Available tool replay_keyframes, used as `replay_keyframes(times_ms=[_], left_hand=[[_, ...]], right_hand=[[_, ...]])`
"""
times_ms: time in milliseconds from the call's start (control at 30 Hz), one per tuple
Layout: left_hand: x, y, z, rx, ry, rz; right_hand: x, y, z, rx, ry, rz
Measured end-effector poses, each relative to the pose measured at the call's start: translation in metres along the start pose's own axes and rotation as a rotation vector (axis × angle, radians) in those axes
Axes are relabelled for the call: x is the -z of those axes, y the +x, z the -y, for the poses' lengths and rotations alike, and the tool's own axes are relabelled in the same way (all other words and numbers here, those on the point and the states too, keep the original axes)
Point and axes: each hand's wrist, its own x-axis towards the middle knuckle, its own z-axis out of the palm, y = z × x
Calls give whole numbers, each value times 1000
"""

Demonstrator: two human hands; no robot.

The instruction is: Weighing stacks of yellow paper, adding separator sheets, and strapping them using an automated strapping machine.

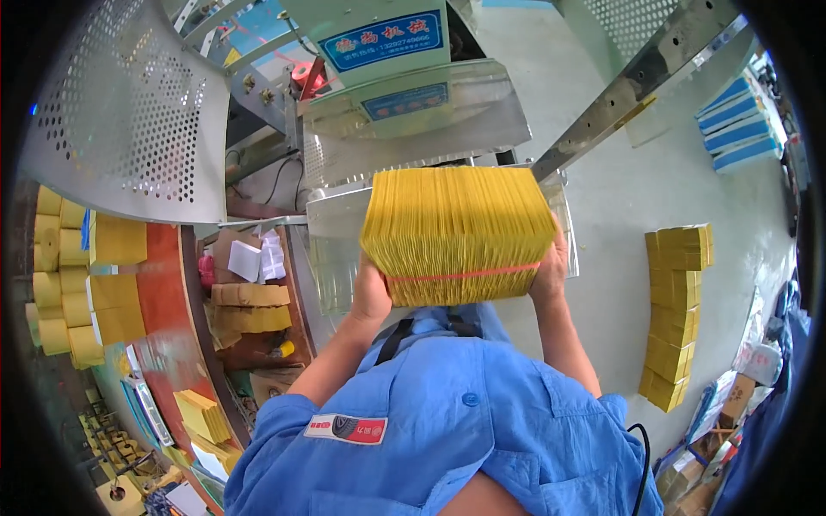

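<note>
A thick bundle of yellow paper sheets (460, 228), tied round with a red strap, is held up in front of my body. My left hand (372, 288) presses against its left end, and my right hand (551, 267) clasps the right end. The fingers of both hands are partly hidden behind the bundle. Just beyond and below it lies a shiny metal tray (331, 245) belonging to the machine ahead.
Ahead stands a pale green machine (370, 26) with a metal cover (413, 120). A perforated panel (138, 112) and a red-topped bench (168, 301) are at left. On the floor at right sits a row of yellow bundles (675, 318); a steel bar (637, 86) slants nearby.
</note>
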Motion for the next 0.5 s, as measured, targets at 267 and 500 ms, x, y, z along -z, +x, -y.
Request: replay_keyframes(times_ms=[267, 500], left_hand=[[27, 3, 34, 70, -49, -71], [58, 16, 49, 270, 782, -10]], right_hand=[[11, -3, -40, -5, -27, -48], [55, -9, -39, 247, -547, -159]])
